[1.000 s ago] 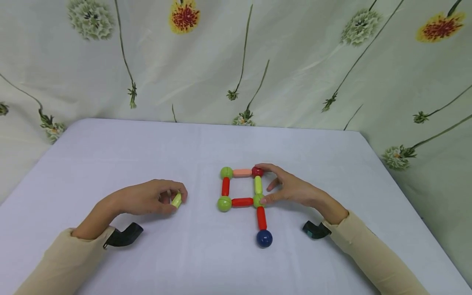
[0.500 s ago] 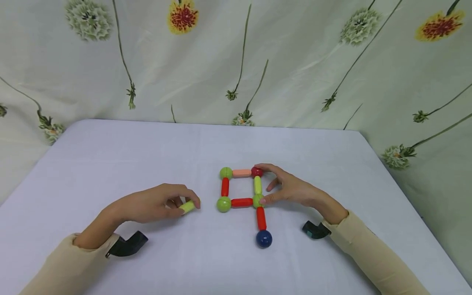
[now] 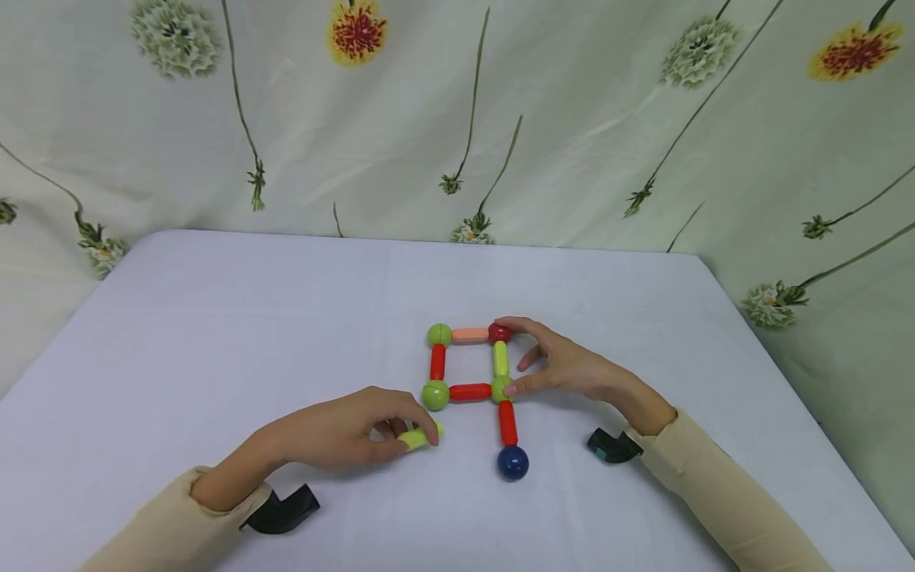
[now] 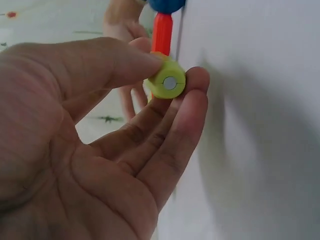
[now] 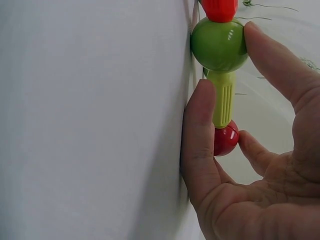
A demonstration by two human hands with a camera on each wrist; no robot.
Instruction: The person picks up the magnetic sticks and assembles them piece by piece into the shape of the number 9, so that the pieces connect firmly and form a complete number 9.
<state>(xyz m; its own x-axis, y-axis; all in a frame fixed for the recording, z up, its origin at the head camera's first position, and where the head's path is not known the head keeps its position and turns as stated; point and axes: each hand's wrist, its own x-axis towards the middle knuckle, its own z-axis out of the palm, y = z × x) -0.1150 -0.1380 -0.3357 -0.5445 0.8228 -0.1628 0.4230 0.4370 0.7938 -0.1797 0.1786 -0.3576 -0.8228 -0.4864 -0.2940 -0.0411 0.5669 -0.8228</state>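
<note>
A square of magnetic rods and balls [image 3: 469, 364] lies on the white table, with a red rod [image 3: 507, 422] leading down to a blue ball [image 3: 512, 462]. My left hand [image 3: 343, 433] pinches a yellow-green rod [image 3: 418, 436] [image 4: 166, 82] between thumb and fingers, just below the lower-left green ball [image 3: 434, 394]. My right hand [image 3: 565, 364] holds the square's right side: the thumb presses the lower-right green ball [image 3: 500, 388] [image 5: 219, 44] and a finger touches the dark red ball [image 3: 498, 333] [image 5: 225, 139]. The upright yellow-green rod [image 5: 223, 104] joins those two balls.
The white table [image 3: 286, 318] stretches wide to the left and behind the figure. A flowered curtain [image 3: 457, 119] hangs behind it. Black wrist camera mounts [image 3: 282, 512] sit by both sleeves.
My left hand has carried the yellow-green rod rightward and nearer, from the table's left-centre to just below the lower-left green ball. The right hand has stayed on the square.
</note>
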